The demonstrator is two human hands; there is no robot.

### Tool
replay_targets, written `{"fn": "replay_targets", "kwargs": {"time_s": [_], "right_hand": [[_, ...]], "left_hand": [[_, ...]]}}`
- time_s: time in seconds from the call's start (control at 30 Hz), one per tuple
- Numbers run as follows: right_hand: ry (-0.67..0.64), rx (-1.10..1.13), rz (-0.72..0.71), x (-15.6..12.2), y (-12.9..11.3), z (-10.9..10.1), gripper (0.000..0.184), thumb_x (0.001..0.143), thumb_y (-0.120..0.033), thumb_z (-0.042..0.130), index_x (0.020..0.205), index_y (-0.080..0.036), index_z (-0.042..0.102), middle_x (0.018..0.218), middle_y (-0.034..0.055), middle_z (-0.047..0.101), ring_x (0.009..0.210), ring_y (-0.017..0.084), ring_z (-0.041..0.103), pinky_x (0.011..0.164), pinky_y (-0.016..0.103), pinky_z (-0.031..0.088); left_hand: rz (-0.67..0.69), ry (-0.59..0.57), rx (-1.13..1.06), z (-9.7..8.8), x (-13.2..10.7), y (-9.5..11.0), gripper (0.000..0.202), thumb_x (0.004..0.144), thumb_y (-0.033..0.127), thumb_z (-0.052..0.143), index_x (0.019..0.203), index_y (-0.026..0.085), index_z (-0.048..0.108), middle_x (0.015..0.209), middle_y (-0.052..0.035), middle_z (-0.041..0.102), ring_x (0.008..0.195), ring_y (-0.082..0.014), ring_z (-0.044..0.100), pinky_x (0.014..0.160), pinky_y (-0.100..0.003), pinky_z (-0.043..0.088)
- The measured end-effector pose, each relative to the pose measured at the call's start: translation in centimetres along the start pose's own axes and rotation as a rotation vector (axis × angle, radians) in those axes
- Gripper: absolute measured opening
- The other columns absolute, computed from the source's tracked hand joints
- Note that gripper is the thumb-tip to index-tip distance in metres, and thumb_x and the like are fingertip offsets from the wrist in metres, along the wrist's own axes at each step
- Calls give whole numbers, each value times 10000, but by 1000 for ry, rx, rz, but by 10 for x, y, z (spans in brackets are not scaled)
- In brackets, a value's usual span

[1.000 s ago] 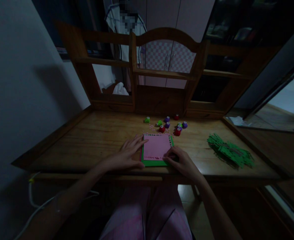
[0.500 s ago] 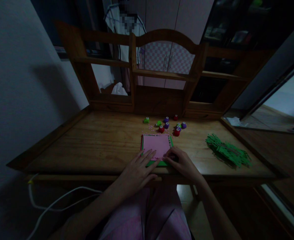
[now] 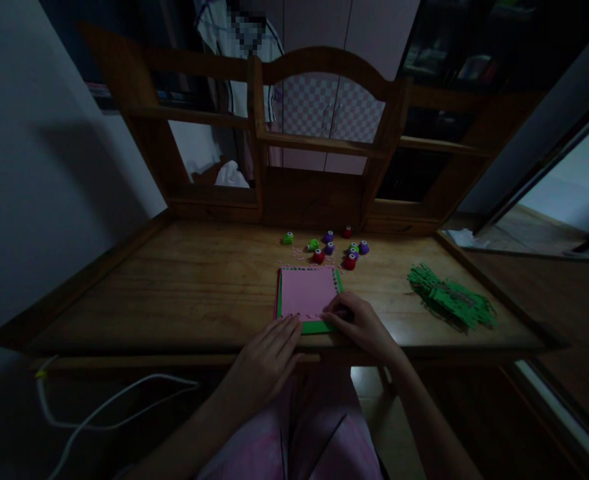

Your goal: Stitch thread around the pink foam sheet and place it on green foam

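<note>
A pink paper sheet (image 3: 307, 290) lies over a green sheet (image 3: 319, 328) on the wooden desk, with small cut-out marks along its top, right and bottom edges. My left hand (image 3: 269, 357) rests flat at the sheet's lower left, fingertips touching the bottom edge. At the lower right corner, my right hand (image 3: 357, 323) is closed in a pinch, thumb and forefinger on the paper's edge. Something dark shows inside its curled fingers, too dim to name. Beyond the paper stand several small punches, including a red one (image 3: 319, 256) and a purple one (image 3: 329, 248).
A heap of green cut paper strips (image 3: 451, 297) lies to the right on the desk (image 3: 189, 287). Tiny pink paper bits (image 3: 299, 254) are scattered behind the sheet. A wooden shelf (image 3: 319, 141) rises at the back; a white cable (image 3: 124, 393) hangs below the front left edge.
My left hand has drawn back off the middle of the pink sheet toward the desk's front edge. The right hand stays at the lower right corner. The view has shifted slightly.
</note>
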State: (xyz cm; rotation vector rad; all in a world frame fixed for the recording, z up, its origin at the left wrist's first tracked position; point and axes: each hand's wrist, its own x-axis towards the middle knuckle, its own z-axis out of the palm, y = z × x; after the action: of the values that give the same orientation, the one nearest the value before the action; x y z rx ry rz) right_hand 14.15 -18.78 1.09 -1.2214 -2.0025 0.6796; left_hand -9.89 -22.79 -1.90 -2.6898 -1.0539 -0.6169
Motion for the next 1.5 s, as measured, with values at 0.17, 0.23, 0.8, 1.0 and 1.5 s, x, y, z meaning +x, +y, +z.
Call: {"fn": "replay_targets", "kwargs": {"time_s": [0.17, 0.23, 0.8, 1.0, 1.5], "right_hand": [[5, -24, 6, 1, 0, -1, 114, 845, -309, 591, 840, -195, 602, 830, 23, 611, 779, 157, 563, 694, 264, 435], [6, -47, 0, 1, 0, 0, 120, 850, -311, 581, 839, -193, 599, 832, 27, 612, 781, 160, 567, 694, 268, 444], [36, -684, -315, -37, -28, 24, 484, 851, -140, 477, 1326, -223, 437, 1491, 73, 234, 1365, 270, 216, 1082, 525, 274], [100, -668, -314, -40, -19, 17, 441, 857, -122, 467, 1285, -225, 493, 1448, 60, 334, 1331, 254, 307, 1073, 506, 324], [144, -634, -254, -55, -8, 2, 480, 867, -118, 449, 1331, -241, 445, 1313, 65, 517, 1221, 242, 469, 1020, 498, 411]], "left_hand": [[-54, 8, 2, 3, -2, 7, 528, 899, 283, 442, 1386, 106, 339, 1416, -105, 395, 1310, -221, 350, 1082, -380, 345], [-99, 18, -12, 5, 2, 12, 521, 896, 331, 447, 1372, 133, 374, 1388, -102, 433, 1287, -238, 382, 1065, -405, 363], [-249, 40, -61, 11, 12, 29, 598, 846, 537, 450, 1327, 182, 448, 1332, -101, 490, 1252, -274, 413, 1071, -469, 333], [-247, 40, -48, 9, 13, 30, 605, 853, 525, 449, 1358, 194, 406, 1327, -98, 495, 1245, -265, 423, 1071, -460, 328], [-160, 79, 32, 9, -2, 19, 578, 880, 411, 465, 1382, 145, 359, 1371, -108, 453, 1262, -256, 412, 1079, -448, 319]]}}
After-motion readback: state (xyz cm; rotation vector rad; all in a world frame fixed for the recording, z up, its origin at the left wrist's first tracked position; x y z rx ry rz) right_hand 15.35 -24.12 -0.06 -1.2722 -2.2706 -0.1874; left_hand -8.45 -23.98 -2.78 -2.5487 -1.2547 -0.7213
